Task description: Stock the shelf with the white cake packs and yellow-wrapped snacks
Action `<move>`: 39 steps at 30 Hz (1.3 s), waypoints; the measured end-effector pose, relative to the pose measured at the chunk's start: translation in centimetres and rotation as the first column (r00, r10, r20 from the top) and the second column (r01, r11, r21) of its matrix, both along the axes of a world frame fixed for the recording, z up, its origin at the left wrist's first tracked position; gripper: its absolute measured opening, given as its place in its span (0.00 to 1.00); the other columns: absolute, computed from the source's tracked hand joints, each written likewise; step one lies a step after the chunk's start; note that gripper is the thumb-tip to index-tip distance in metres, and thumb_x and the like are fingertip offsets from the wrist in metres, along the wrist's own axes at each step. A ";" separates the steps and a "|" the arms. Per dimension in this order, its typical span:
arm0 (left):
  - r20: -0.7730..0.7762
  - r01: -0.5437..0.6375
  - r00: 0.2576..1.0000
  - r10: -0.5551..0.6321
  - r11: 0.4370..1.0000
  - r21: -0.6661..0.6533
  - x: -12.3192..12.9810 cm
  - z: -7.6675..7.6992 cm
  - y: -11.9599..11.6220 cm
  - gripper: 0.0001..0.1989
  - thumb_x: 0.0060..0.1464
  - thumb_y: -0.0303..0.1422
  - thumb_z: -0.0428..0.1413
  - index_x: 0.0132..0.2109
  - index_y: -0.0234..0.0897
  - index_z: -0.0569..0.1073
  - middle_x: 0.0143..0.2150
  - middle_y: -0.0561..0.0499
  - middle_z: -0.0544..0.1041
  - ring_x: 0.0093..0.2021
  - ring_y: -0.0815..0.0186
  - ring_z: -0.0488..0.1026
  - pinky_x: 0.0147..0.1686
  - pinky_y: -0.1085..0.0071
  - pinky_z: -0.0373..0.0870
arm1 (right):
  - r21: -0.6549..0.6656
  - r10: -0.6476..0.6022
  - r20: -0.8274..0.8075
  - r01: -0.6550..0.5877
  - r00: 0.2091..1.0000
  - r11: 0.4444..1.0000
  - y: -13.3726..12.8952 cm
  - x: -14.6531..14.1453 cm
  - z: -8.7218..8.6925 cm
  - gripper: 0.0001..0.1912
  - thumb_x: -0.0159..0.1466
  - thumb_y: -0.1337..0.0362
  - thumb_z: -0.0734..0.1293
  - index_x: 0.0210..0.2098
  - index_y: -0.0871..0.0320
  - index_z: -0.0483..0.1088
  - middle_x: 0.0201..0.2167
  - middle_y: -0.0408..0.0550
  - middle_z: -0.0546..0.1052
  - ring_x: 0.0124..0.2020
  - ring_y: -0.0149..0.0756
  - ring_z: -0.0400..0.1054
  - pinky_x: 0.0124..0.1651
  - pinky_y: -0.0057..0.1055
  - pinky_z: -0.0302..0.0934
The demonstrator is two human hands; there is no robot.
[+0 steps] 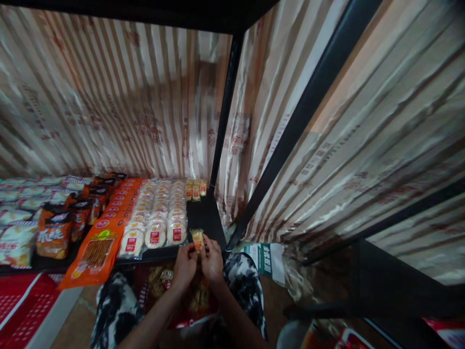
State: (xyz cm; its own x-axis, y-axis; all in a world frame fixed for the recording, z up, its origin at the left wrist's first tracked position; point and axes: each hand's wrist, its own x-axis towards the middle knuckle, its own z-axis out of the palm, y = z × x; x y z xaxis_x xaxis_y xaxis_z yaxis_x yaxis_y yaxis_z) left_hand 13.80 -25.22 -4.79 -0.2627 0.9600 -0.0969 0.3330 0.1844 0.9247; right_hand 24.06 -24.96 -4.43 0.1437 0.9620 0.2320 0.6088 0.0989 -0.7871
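Both my hands meet at the front edge of the black shelf [203,215], around a small yellow wrapped snack packet [197,237] with an orange label. My right hand [212,261] pinches the packet along its right side. The fingers of my left hand [185,264] close on its lower left. Farther back on the shelf stand several like packets [196,190] in a small group by the post. Left of the bare strip are rows of round white wrapped crackers [155,234]. Below my hands, partly hidden by my arms, lies an open bag of more yellow packets [198,298].
Orange snack bags [95,252], darker orange-and-black bags [54,235] and white bags [16,242] fill the shelf's left part. Black metal posts [227,106] rise behind, before striped plastic sheeting [152,97]. A green-and-white package [267,261] lies low at right.
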 end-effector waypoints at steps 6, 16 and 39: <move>0.134 0.013 0.991 -0.003 0.997 -0.073 0.6 1.0 1.0 0.15 0.48 0.24 0.50 0.44 0.33 0.73 0.43 0.45 0.77 0.42 0.64 0.73 0.45 0.69 0.68 | -0.054 -0.014 0.001 0.014 1.000 0.998 0.9 0.0 0.5 0.22 0.62 0.64 0.56 0.55 0.56 0.67 0.45 0.51 0.73 0.41 0.39 0.68 0.47 0.34 0.62; 0.131 0.024 0.991 -0.015 0.997 -0.072 1.5 2.0 2.6 0.17 0.50 0.24 0.51 0.48 0.35 0.70 0.43 0.47 0.77 0.38 0.67 0.74 0.44 0.70 0.69 | -0.147 -0.058 -0.057 0.049 0.997 0.988 2.5 -0.3 0.7 0.23 0.60 0.65 0.57 0.55 0.56 0.65 0.46 0.51 0.71 0.35 0.34 0.72 0.41 0.28 0.64; -0.037 0.062 0.997 -0.063 0.997 -0.047 3.4 3.9 7.4 0.22 0.53 0.28 0.47 0.55 0.27 0.68 0.53 0.37 0.71 0.54 0.60 0.67 0.55 0.69 0.59 | -0.138 -0.155 -0.102 0.141 0.983 0.980 8.1 -0.7 -1.6 0.29 0.57 0.69 0.57 0.58 0.57 0.61 0.44 0.52 0.72 0.41 0.38 0.71 0.45 0.30 0.64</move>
